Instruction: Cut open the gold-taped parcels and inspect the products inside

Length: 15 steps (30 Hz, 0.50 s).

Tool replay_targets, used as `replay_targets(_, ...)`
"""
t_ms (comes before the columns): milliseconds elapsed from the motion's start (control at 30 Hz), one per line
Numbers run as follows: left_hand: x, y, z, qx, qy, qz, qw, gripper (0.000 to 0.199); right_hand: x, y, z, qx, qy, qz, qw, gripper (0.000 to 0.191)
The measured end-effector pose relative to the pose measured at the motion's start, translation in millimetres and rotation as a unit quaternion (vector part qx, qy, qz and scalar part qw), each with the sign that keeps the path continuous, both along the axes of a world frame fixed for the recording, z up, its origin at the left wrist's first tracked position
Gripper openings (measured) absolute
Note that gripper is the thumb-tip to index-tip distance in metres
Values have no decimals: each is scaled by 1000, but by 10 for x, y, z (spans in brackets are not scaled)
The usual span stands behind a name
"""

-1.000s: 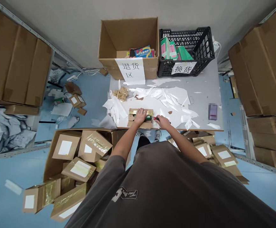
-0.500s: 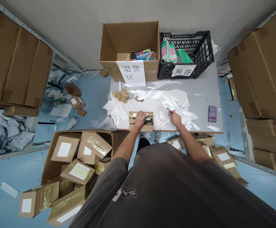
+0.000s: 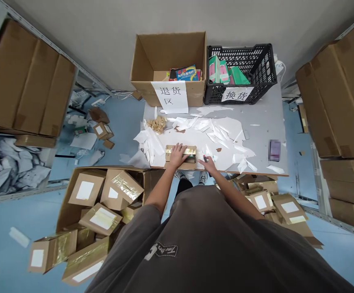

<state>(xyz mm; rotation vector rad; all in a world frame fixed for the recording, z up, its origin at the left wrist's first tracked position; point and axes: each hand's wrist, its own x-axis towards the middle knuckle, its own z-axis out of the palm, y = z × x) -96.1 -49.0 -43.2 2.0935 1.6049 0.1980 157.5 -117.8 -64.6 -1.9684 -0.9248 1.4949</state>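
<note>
At the table's front edge lies a small cardboard box (image 3: 190,165) with shiny tape and a gap along its top showing something dark inside. My left hand (image 3: 177,155) rests on its upper side, fingers spread. Just right of the box is my right hand (image 3: 208,164), closed around a small dark tool (image 3: 205,158), apparently a cutter. White paper scraps (image 3: 215,132) lie beyond both hands, and a crumpled brown wad (image 3: 157,124) sits to the left.
A large open carton (image 3: 169,91) with books and a black crate (image 3: 239,91) with green-pink boxes stand at the table's back. Parcels fill a carton (image 3: 70,195) at lower left; more parcels (image 3: 260,201) lie at lower right. Shelves flank both sides.
My right hand has moved left and toward me with the tool, close to the small box. My left hand has stayed on the box. The whole view has shifted slightly.
</note>
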Motion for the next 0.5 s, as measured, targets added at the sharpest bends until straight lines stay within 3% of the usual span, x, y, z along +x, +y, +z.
replay_targets(67,-130,-13,60,-13,31,9,999,71,-256,54,-39,-22,-6,-2,1000,64)
replay_targets(167,-304,-68,96,-34,52,13,998,76,-418,164,-66,-29,-25,3,999,64)
replay_targets(367,-451,-220,127,-51,35,48,997,69,-330,299,-96,-10,-38,35,999,67)
replay_targets(500,-527,-346,258,-58,27,-6,998,99,-310,320,-90,-9,-43,36,998,67)
